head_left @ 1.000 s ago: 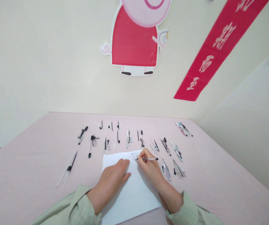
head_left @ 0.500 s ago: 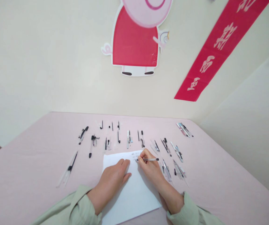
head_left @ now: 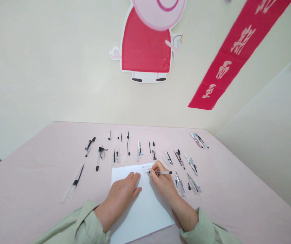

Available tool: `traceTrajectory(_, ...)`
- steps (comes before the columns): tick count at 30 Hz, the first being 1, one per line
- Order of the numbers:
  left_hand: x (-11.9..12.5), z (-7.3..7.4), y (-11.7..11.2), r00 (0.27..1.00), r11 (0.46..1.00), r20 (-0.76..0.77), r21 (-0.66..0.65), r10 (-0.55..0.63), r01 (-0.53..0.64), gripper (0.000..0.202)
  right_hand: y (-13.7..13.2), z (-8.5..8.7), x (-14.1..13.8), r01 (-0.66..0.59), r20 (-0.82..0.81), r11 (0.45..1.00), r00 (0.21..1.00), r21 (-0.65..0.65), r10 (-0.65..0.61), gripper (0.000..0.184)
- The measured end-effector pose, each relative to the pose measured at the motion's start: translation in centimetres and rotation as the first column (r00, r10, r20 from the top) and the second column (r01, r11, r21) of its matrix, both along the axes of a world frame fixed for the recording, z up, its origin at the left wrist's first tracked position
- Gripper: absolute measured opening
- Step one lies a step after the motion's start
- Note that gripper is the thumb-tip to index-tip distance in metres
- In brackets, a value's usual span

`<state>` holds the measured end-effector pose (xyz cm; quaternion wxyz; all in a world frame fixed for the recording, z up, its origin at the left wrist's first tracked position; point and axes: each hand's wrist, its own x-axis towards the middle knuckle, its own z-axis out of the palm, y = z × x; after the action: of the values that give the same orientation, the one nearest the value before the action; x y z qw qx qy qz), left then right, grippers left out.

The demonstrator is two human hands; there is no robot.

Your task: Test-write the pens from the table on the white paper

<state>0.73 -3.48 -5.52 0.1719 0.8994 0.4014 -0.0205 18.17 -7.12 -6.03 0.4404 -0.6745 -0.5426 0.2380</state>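
A white sheet of paper (head_left: 145, 213) lies on the table in front of me. My right hand (head_left: 161, 179) grips a pen (head_left: 164, 172) with a clear barrel and a dark end, its tip on the upper part of the sheet. Small dark handwriting (head_left: 147, 167) shows just left of the tip, too fine to read. My left hand (head_left: 125, 189) rests flat on the paper's left side, fingers stretched out and holding nothing. Pen parts (head_left: 179, 183) lie close to the right of my right hand.
Several taken-apart pens, with refills, caps and clear barrels, lie in groups across the pink table (head_left: 34, 189). A bundle of pens (head_left: 199, 140) sits at the far right. Behind the table, the wall carries a pig cutout (head_left: 147, 44) and a red banner (head_left: 226, 64).
The pen tip and my right hand have shifted very slightly to the right along the writing. My left hand and the paper stay where they were.
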Motion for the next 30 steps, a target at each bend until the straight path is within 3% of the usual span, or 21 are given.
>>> traceTrajectory(17,-0.04,-0.08,-0.02,1.000,0.999,0.003,0.035,-0.010,0.010,0.026,0.01,-0.04,0.03,-0.016,-0.035,1.000,0.999,-0.013,0.016,0.011)
traceTrajectory(30,-0.11,0.03,-0.09,1.000,0.999,0.005,0.029,-0.013,0.013,0.025,0.01,-0.22,0.94,0.047,0.002,0.998,0.999,-0.035,-0.047,0.011)
